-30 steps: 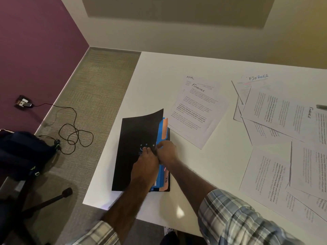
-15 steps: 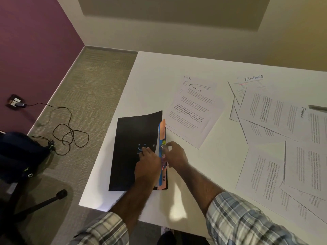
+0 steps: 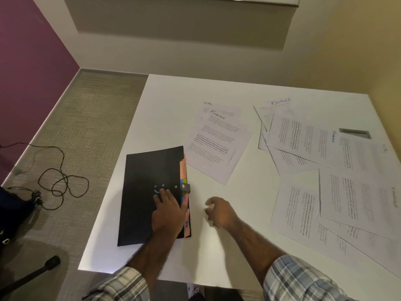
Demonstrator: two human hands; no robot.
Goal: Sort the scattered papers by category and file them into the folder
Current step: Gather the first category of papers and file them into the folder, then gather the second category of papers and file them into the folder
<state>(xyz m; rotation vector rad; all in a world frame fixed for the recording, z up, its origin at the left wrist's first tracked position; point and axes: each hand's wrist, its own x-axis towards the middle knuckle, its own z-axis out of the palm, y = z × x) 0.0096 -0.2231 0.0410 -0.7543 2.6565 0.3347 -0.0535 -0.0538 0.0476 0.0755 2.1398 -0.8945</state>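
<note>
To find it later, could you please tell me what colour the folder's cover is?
The folder is black, seen best in the head view.

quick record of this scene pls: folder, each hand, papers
folder: black rectangular folder, cover down, on white table; coloured index tabs along right edge
left hand: rests flat on folder cover
right hand: over table right of folder, fingers loosely curled, holding nothing
papers: printed white sheets scattered on table, unfiled, some marked FINANCE or HR
</note>
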